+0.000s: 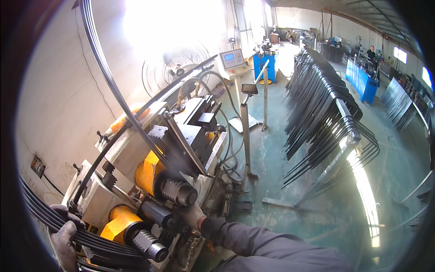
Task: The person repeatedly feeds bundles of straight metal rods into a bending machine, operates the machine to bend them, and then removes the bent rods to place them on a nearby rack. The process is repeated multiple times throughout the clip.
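Note:
My left hand (65, 238), in a grey work glove, is wrapped around a bundle of thin black rods (47, 213) at the lower left. These rods run past the yellow and black tooling of a bending machine (106, 158). My right hand (192, 215), also gloved, reaches in beside the upper black ribbed roller (180, 192); its fingers are hidden behind the machine parts. Below it sits a second ribbed roller (150, 245) on a yellow block (120, 223). More black rods (106, 68) rise from the machine toward the top left.
To the right, a metal rack (344, 113) carries many bent black rods (312, 86). A control box with a screen (233, 59) stands behind the machine, near a large fan (176, 70). Hoses trail to the floor. Blue machines (360, 79) and another person (371, 53) are farther back.

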Motion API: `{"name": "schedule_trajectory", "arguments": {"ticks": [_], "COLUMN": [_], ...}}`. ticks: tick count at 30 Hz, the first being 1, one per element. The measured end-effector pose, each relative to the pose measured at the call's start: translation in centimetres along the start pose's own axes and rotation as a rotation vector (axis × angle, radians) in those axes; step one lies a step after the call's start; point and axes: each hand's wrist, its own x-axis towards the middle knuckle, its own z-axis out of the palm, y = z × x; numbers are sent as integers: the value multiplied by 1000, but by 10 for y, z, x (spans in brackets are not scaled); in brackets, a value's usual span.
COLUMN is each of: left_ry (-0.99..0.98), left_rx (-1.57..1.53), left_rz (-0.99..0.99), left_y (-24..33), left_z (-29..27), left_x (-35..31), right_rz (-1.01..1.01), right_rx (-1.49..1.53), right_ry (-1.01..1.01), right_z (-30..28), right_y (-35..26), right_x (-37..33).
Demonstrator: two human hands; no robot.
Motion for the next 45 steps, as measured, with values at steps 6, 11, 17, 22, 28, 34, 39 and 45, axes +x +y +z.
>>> {"name": "schedule_trajectory", "arguments": {"ticks": [6,11,17,22,28,34,39,45], "left_ry": [-209,-140,-63,-89,-80,11,56,63], "left_rx": [44,18,27,76,98,56,20,106], "left_rz": [-41,-104,-123,-112,-246,-256,-197,-166], "left_y": [35,39,39,43,62,78,85,88], "left_z": [2,10,14,18,26,49,65,52], "left_x": [-9,-11,-15,-13,-14,-23,-31,-45], "right_rz": [9,-260,-331,-255,-60,-276,-139,-92], "right_rx": [-25,-361,-450,-435,-470,-876,-820,-441], "right_ry": [13,55,-2,-120,-183,-152,-275,-137], "right_z": [3,10,15,18,18,17,24,23], "right_y": [20,55,94,104,100,99,116,97], "right_x": [7,15,22,23,21,15,23,14]}}
